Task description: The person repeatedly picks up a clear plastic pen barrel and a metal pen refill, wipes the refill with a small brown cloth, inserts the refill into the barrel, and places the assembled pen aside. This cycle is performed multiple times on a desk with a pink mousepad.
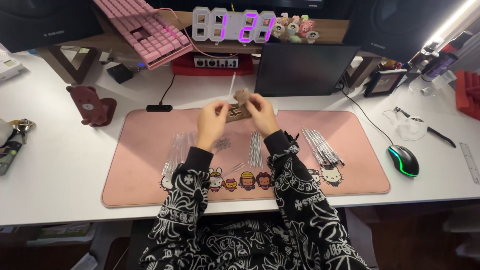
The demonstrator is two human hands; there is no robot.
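A white desk (60,165) filled the view, seen from above. On it lay a pink mat (150,160) with small cartoon figures along its near edge. A dark screen (302,70) stood behind the mat, beside a pink keyboard (145,30) propped at a tilt and a white digital clock (235,25) with purple digits. A brown bear-shaped stand (92,105) sat left of the mat, and a black mouse (404,160) with a green glow sat to the right.

Three bundles of clear thin sleeves (322,146) lay on the mat, at left, middle and right.

Both arms, in black patterned sleeves, reached over the mat's far edge. The left hand (212,120) and right hand (260,112) were raised together, fingers pinched closed on a small brown item (240,105) held between them just above the mat; its exact kind could not be told.
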